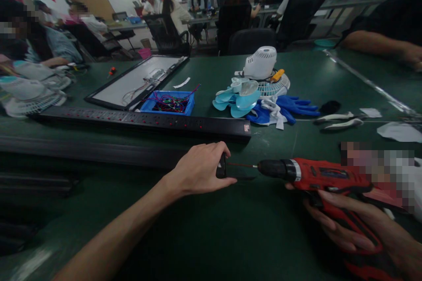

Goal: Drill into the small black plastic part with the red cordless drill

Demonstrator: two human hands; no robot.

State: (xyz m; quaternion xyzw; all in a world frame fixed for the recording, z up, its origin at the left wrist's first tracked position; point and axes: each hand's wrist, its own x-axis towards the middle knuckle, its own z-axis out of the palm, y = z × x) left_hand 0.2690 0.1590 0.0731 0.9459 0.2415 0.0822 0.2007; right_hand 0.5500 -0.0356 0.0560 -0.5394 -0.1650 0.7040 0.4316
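Observation:
My left hand (201, 167) is closed over the right end of a long black bar (132, 153) lying flat on the table, thumb and fingers on either side of a dark end piece (221, 167). In my right hand (352, 219) is a red and black cordless drill (332, 175), its handle wrapped by the fingers. The thin bit (242, 165) points left at the end piece; whether its tip touches cannot be made out. Just behind the bar lies a long black power strip (148, 123) with a row of sockets and red dots.
Behind the strip are a blue bin of wires (193, 107), a framed panel (132, 83), a white fan (260, 63), light-blue fan blades (237, 99) and blue gloves (292, 107). Pliers (341, 120) lie right. More black bars (36, 184) lie left. Other people sit around.

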